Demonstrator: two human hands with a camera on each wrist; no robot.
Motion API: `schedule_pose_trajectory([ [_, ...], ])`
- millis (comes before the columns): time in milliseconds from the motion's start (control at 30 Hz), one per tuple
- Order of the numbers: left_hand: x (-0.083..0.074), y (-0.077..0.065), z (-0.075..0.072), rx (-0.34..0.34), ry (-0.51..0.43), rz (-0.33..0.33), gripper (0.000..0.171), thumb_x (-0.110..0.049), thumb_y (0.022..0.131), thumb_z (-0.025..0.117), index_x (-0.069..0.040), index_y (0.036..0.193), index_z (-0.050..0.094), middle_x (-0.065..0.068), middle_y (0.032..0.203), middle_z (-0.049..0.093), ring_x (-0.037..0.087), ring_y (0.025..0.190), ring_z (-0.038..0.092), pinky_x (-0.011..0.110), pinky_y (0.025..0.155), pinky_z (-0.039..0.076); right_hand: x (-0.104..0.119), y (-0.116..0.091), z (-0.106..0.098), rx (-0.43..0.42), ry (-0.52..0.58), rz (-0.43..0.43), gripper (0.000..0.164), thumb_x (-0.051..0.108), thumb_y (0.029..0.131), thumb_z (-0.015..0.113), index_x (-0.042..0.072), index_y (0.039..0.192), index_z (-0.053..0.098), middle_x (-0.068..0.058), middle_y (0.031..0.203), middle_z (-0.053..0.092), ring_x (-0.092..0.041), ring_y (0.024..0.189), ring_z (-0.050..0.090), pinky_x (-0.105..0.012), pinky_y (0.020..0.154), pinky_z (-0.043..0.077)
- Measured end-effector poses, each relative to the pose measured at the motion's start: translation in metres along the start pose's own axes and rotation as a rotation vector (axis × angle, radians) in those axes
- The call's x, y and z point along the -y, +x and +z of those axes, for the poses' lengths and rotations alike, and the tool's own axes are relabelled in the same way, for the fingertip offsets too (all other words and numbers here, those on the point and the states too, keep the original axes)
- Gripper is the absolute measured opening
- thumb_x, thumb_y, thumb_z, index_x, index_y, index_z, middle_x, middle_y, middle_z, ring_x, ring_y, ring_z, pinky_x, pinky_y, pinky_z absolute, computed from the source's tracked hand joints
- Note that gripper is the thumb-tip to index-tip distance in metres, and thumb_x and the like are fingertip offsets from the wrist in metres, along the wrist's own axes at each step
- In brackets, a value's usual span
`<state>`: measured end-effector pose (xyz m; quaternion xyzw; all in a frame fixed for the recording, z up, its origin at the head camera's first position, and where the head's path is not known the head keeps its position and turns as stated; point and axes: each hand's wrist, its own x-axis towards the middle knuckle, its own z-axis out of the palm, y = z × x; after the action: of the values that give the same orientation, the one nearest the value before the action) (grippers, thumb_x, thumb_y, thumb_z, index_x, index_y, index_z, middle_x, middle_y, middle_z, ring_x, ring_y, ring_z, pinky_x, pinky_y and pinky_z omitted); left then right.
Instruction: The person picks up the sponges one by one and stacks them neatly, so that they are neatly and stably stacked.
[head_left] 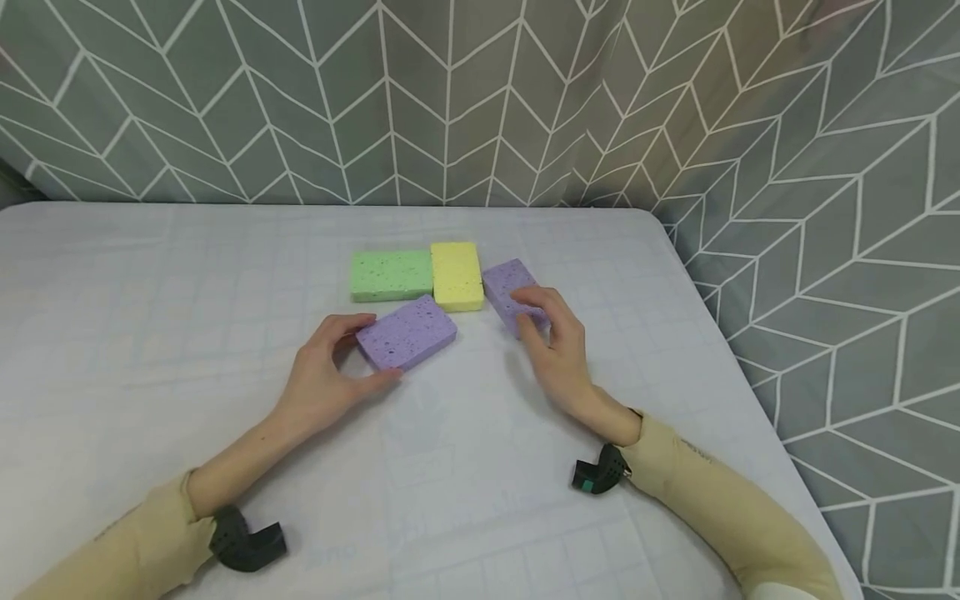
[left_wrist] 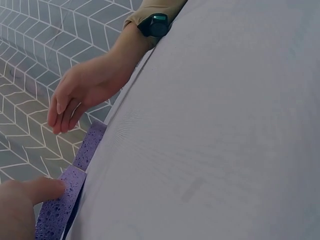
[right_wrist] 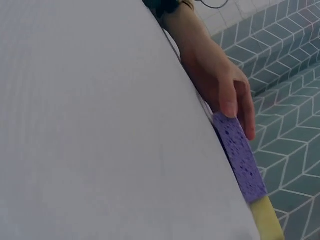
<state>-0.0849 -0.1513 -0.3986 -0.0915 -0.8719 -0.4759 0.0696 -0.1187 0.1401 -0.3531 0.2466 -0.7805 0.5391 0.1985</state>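
Note:
In the head view my left hand (head_left: 322, 371) holds a purple sponge (head_left: 407, 333) by its left end, thumb at the near side, fingers at the far side. The right wrist view also shows this grip on the sponge (right_wrist: 241, 157). A second purple sponge (head_left: 508, 282) lies slanted to the right. Above its near end hovers my right hand (head_left: 558, 354), fingers loosely bent; the left wrist view shows that hand (left_wrist: 95, 82) apart from the sponge (left_wrist: 90, 145). Behind the held sponge, a green sponge (head_left: 392, 276) and a yellow sponge (head_left: 457, 277) lie side by side, touching.
A pale cloth covers the table (head_left: 225, 275). Grey curtains (head_left: 420, 100) with white zigzag lines hang behind it and along its right edge. Each wrist wears a dark camera, such as the right one (head_left: 603, 469), below the beige sleeve.

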Motion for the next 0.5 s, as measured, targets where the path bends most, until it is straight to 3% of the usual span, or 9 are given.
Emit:
schedule_pose_trajectory([
  [133,0.000,0.000,0.000,-0.005,-0.009,-0.005,0.078,-0.018,0.072,0.091,-0.006,0.139,0.053,0.008,0.134,0.056,0.026,0.123,0.057,0.015,0.106,0.043,0.001,-0.001,0.010,0.008,0.004,-0.043,0.023,-0.018,0.088,0.055,-0.015,0.110,0.062,-0.030,0.111,0.063,-0.042,0.108,0.059,-0.024,0.098,0.050],
  [200,0.000,-0.001,0.001,-0.003,-0.014,-0.008,0.078,-0.018,0.073,0.091,-0.006,0.139,0.052,0.008,0.135,0.056,0.027,0.123,0.057,0.015,0.105,0.042,0.000,-0.002,0.011,0.002,0.013,-0.055,0.023,-0.019,0.088,0.054,-0.015,0.109,0.063,-0.030,0.110,0.063,-0.041,0.107,0.059,-0.024,0.097,0.050],
  [400,0.000,-0.002,-0.001,-0.013,0.006,-0.026,0.076,-0.017,0.074,0.090,-0.007,0.139,0.051,0.010,0.137,0.057,0.028,0.124,0.057,0.036,0.109,0.045,-0.006,-0.004,0.011,0.004,0.066,-0.012,0.023,-0.019,0.089,0.053,-0.016,0.110,0.062,-0.030,0.110,0.063,-0.033,0.105,0.060,-0.027,0.094,0.053],
  [500,0.000,-0.002,-0.002,-0.020,0.002,-0.034,0.076,-0.017,0.075,0.089,-0.007,0.139,0.052,0.011,0.137,0.057,0.029,0.124,0.056,0.042,0.110,0.045,-0.024,-0.007,0.012,0.011,0.078,-0.008,0.024,-0.013,0.091,0.054,-0.011,0.112,0.064,-0.024,0.111,0.065,-0.027,0.105,0.061,-0.025,0.095,0.053],
])
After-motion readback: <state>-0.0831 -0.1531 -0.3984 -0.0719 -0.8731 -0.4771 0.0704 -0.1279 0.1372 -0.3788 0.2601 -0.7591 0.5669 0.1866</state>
